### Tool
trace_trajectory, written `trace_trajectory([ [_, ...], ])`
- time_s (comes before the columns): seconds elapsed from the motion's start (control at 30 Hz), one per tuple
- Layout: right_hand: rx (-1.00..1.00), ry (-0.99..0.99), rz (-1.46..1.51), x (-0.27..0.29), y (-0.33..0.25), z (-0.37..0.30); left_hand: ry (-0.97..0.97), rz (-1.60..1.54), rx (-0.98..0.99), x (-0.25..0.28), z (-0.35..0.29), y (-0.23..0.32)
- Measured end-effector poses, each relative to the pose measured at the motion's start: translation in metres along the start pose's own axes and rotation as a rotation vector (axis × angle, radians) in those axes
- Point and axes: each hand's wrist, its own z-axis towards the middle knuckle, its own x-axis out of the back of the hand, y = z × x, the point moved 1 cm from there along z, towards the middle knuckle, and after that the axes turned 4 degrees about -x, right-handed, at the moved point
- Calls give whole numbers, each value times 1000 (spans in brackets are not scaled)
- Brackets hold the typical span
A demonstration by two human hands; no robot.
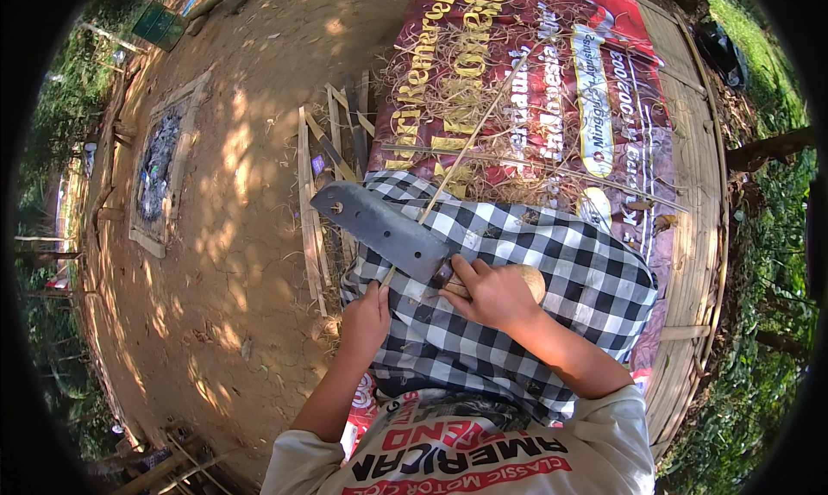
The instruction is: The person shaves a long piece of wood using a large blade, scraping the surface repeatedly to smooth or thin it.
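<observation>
My right hand [496, 295] is closed round the wooden handle [530, 282] of a broad, dark cleaver [379, 230]. Its blade, pierced with a few holes, points to the far left above my lap. A long thin bamboo strip [470, 141] passes beneath the blade and stretches away over the mat. My left hand [369, 314] pinches the near end of that strip, just on the near side of the blade. Black-and-white checked cloth [586, 262] covers my legs under both hands.
Curly shavings [496, 90] litter a dark red printed banner [634, 107] spread on a bamboo platform [694, 236]. Split bamboo pieces [309, 210] lie at its left edge. A framed ash pit [159, 163] sits in the dirt ground farther left. Greenery borders both sides.
</observation>
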Motion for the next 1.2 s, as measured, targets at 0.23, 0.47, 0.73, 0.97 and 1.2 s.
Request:
trace_trajectory([
  [0.23,146,7,-236,16,36,9,-56,45,50,2,-3,-4],
  [0.47,-8,-24,-127,25,35,8,-60,32,28,3,1,-2],
  [0.73,194,-60,-199,17,34,16,-86,42,59,3,-2,-4],
  [0.97,-46,75,-242,41,78,17,-113,47,18,4,6,-2],
  [1.2,23,-9,-43,19,31,18,-41,39,-25,1,7,0],
])
